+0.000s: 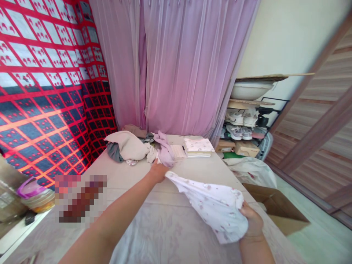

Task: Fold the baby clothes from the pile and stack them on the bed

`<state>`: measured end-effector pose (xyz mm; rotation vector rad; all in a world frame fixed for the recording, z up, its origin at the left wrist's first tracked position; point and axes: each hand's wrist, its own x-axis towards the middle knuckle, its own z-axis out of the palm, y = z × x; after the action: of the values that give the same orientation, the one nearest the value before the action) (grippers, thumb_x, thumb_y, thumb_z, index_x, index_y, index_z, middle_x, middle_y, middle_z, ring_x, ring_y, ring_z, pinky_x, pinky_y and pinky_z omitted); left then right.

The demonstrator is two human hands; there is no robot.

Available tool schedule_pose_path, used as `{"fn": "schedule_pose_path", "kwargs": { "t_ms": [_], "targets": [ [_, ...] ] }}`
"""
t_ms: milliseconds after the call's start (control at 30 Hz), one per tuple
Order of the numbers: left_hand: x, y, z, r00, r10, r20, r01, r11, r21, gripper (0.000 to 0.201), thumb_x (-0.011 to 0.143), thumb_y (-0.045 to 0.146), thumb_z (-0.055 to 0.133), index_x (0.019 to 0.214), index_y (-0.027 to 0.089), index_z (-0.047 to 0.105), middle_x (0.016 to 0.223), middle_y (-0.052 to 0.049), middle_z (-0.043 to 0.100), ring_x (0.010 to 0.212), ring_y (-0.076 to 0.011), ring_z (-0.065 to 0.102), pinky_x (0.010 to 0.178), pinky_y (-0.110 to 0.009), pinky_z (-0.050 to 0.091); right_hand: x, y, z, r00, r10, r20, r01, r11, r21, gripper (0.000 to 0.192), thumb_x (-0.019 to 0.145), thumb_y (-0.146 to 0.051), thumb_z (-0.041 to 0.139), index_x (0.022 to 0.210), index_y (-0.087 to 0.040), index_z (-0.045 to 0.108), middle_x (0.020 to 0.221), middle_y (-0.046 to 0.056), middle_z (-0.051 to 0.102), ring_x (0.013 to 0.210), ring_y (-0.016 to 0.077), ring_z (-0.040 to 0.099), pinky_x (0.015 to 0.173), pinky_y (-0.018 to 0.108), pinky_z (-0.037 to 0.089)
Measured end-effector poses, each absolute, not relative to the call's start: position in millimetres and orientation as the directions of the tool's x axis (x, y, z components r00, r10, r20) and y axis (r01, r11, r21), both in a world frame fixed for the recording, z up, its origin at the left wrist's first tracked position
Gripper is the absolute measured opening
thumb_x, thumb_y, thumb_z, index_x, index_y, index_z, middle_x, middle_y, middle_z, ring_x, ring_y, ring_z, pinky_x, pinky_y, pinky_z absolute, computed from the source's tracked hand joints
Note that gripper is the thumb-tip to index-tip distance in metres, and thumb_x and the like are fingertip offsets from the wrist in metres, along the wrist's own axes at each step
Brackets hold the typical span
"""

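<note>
A small white garment (213,205) with a faint pink print hangs stretched between my two hands above the table (132,179). My left hand (158,171) reaches far forward and grips its far end, close to the pile of clothes (137,148). Near the table's right edge, my right hand (251,222) holds the bunched near end. The pile holds beige, grey and lilac pieces at the table's far side.
Folded white clothes (198,146) and a paper (178,151) lie right of the pile. A pink curtain (176,66) hangs behind. An open cardboard box (277,211) and white bag (251,170) sit on the floor at right, before a shoe rack (244,126). A lidded container (35,196) stands at left.
</note>
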<state>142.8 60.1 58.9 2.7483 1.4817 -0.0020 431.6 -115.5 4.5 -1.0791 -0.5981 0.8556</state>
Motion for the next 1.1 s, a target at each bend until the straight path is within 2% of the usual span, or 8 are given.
{"fn": "schedule_pose_path", "kwargs": {
  "t_ms": [267, 367, 500, 600, 733, 833, 967, 1100],
  "targets": [
    [106, 105, 105, 0.194, 0.981, -0.009, 0.981, -0.194, 0.015, 0.061, 0.078, 0.023, 0.058, 0.136, 0.012, 0.044, 0.113, -0.027, 0.063, 0.112, -0.0386, 0.057, 0.092, -0.055, 0.037, 403, -104, -2, 0.108, 0.987, -0.119, -0.451, -0.058, -0.891, 0.043, 0.05, -0.025, 0.069, 0.092, -0.014, 0.071, 0.082, 0.013, 0.074, 0.088, 0.035, 0.068, 0.076, 0.048, 0.053],
    [105, 105, 115, 0.243, 0.962, -0.129, 0.969, -0.234, 0.079, 0.052, 0.07, 0.035, 0.069, 0.119, 0.019, 0.061, 0.105, -0.018, 0.068, 0.103, -0.0338, 0.062, 0.087, -0.046, 0.045, 408, -93, -9, 0.311, 0.944, -0.109, -0.497, 0.063, -0.865, 0.041, 0.058, -0.03, 0.065, 0.096, -0.015, 0.069, 0.083, 0.011, 0.074, 0.088, 0.0328, 0.069, 0.078, 0.047, 0.054],
    [119, 91, 110, 0.468, 0.793, -0.389, 0.88, -0.378, 0.288, 0.048, 0.052, 0.051, 0.078, 0.095, 0.028, 0.072, 0.081, -0.002, 0.072, 0.074, -0.0216, 0.068, 0.065, -0.028, 0.052, 441, -82, -19, 0.735, 0.669, -0.108, -0.405, 0.307, -0.861, 0.042, 0.069, -0.037, 0.058, 0.106, -0.019, 0.065, 0.089, 0.006, 0.074, 0.088, 0.0281, 0.069, 0.078, 0.045, 0.056],
    [133, 85, 101, 0.602, 0.731, -0.322, 0.787, -0.477, 0.39, 0.046, 0.067, 0.053, 0.068, 0.106, 0.029, 0.07, 0.093, -0.002, 0.072, 0.083, -0.0206, 0.068, 0.073, -0.029, 0.053, 451, -82, -25, 0.817, 0.564, -0.119, -0.362, 0.341, -0.867, 0.041, 0.069, -0.037, 0.064, 0.107, -0.02, 0.063, 0.091, 0.003, 0.073, 0.087, 0.0248, 0.069, 0.076, 0.041, 0.057],
    [149, 91, 90, 0.522, 0.853, -0.01, 0.834, -0.509, 0.212, 0.065, 0.074, 0.022, 0.064, 0.136, 0.025, 0.047, 0.146, -0.012, 0.042, 0.135, -0.0314, 0.036, 0.11, -0.048, 0.027, 435, -82, -23, 0.779, 0.603, -0.174, -0.433, 0.316, -0.844, 0.042, 0.062, -0.035, 0.074, 0.1, -0.019, 0.064, 0.081, -0.001, 0.072, 0.077, 0.0213, 0.069, 0.071, 0.035, 0.058],
    [156, 97, 79, 0.557, 0.825, 0.097, 0.829, -0.559, -0.003, 0.072, 0.073, 0.007, 0.059, 0.14, 0.026, 0.041, 0.153, -0.011, 0.029, 0.142, -0.0314, 0.019, 0.114, -0.052, 0.007, 427, -82, -21, 0.747, 0.64, -0.178, -0.45, 0.29, -0.845, 0.044, 0.06, -0.035, 0.075, 0.099, -0.018, 0.065, 0.077, -0.001, 0.072, 0.073, 0.0209, 0.069, 0.069, 0.034, 0.058],
    [154, 110, 84, 0.533, 0.845, 0.045, 0.842, -0.525, -0.126, 0.049, 0.081, 0.007, 0.05, 0.124, 0.028, 0.058, 0.124, -0.011, 0.059, 0.115, -0.0286, 0.055, 0.105, -0.046, 0.031, 432, -82, -25, 0.748, 0.649, -0.138, -0.414, 0.293, -0.862, 0.044, 0.063, -0.038, 0.073, 0.101, -0.018, 0.065, 0.077, 0.0, 0.072, 0.077, 0.0217, 0.07, 0.07, 0.034, 0.058],
    [123, 134, 130, 0.386, 0.915, 0.119, 0.92, -0.372, -0.122, 0.046, 0.087, 0.015, 0.044, 0.13, 0.031, 0.05, 0.122, -0.011, 0.055, 0.102, -0.028, 0.061, 0.086, -0.039, 0.047, 435, -82, -27, 0.73, 0.667, -0.151, -0.437, 0.286, -0.853, 0.041, 0.064, -0.038, 0.073, 0.099, -0.018, 0.065, 0.079, 0.001, 0.073, 0.08, 0.022, 0.07, 0.072, 0.034, 0.058]
  ]
}}
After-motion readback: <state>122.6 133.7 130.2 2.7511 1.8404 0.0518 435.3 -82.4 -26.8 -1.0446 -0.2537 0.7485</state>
